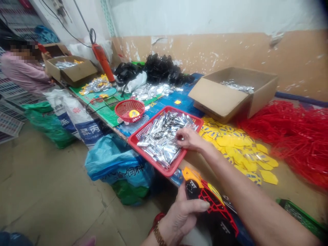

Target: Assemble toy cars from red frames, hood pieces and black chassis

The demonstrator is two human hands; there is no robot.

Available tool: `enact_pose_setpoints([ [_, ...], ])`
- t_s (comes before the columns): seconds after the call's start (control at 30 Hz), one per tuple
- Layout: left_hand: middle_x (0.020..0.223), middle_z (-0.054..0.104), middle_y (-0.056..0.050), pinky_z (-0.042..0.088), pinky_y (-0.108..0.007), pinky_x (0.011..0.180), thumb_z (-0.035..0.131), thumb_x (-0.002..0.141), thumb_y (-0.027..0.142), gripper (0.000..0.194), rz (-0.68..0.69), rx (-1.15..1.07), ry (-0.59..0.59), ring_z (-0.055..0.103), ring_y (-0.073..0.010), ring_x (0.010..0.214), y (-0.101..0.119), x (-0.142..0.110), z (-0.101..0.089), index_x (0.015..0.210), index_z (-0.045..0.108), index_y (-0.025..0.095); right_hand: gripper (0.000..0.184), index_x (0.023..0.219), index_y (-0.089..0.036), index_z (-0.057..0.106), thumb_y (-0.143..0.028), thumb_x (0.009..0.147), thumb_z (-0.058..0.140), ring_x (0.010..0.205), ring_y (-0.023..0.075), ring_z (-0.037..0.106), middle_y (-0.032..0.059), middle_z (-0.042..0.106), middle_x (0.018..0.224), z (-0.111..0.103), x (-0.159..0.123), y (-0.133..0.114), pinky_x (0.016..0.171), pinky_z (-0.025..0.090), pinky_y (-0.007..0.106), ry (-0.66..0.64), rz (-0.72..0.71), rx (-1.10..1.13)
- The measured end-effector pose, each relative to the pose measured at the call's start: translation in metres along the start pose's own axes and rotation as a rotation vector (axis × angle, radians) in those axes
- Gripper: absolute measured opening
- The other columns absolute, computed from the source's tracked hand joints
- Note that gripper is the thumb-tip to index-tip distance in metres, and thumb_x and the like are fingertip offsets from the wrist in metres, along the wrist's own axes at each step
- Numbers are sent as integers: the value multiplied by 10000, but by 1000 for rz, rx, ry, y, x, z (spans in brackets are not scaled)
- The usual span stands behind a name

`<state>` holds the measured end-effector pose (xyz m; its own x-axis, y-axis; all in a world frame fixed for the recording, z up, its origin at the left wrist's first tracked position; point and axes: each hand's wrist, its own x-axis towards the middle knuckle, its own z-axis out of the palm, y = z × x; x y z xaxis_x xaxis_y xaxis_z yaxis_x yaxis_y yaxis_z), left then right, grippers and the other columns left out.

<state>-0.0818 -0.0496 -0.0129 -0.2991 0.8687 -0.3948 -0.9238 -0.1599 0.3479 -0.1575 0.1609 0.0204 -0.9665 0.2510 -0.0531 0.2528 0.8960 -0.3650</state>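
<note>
On the table (164, 102), we find the right hand (190, 138) curled, contents indeterminable, picking at silver pieces (156, 138) inside the red tray (167, 173), the left hand (180, 210) beside it holding a toy car (215, 204).

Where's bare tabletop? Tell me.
Blue strip, barring one yellow scrap, between red rectangular plastic basket and the nearer open brown cardboard box; tan patch between flat yellow pieces and green plastic tray. Crowded: black heap, red plastic heap.

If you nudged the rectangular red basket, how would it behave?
The rectangular red basket would probably slide rather than tip, being wide and shallow. Its thin plastic-looking walls might flex a little. The loose silvery pieces look heaped, so some could shift or spill.
</note>
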Motion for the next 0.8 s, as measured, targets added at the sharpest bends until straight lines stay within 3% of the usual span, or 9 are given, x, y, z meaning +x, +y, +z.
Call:
enact_pose_setpoints([
  [0.1, 1199, 728, -130, 441, -500, 1067, 833, 485, 20, 778, -2, 1, 13, 636, -351, 1191, 0, 0, 1, 1208, 599, 186, 141, 833, -180, 689, -152, 733, 594, 893, 197, 607, 68, 711, 932, 7, 1, 4, 722, 396, 264, 43, -8, 67],
  [0.27, 1146, 742, -115, 447, -498, 1057, 844, 489, 55, 628, 0, 28, 15, 651, -357, 1153, 1, 0, 2, 1076, 658, 177, 80, 724, -183, 645, -124, 714, 592, 703, 155, 563, 23, 659, 730, 9, -1, 2, 679, 388, 267, 117, -30, 253],
  [0.43, 1074, 753, -101, 450, -496, 1050, 849, 488, 72, 618, 5, 25, 15, 677, -339, 1095, 4, 1, 1, 1067, 662, 176, 103, 672, -182, 599, -220, 768, 601, 646, 133, 549, 6, 620, 659, 0, -16, -8, 675, 435, 277, 295, -10, 547],
  [0.63, 1002, 762, -79, 465, -472, 1040, 845, 549, 114, 607, 25, 67, -11, 683, -321, 1086, 8, 1, 0, 1123, 660, 185, 306, 708, -178, 596, -467, 786, 658, 532, 111, 522, 1, 597, 611, -16, -71, -20, 522, 457, 261, 439, 107, 914],
  [0.8, 1058, 760, -74, 499, -456, 1009, 846, 607, 146, 629, 41, 101, -24, 703, -294, 1032, 10, 6, 0, 1196, 629, 191, 404, 707, -163, 625, -553, 733, 731, 518, 99, 527, 8, 614, 601, -12, -121, -21, 500, 458, 244, 528, 211, 1086],
])
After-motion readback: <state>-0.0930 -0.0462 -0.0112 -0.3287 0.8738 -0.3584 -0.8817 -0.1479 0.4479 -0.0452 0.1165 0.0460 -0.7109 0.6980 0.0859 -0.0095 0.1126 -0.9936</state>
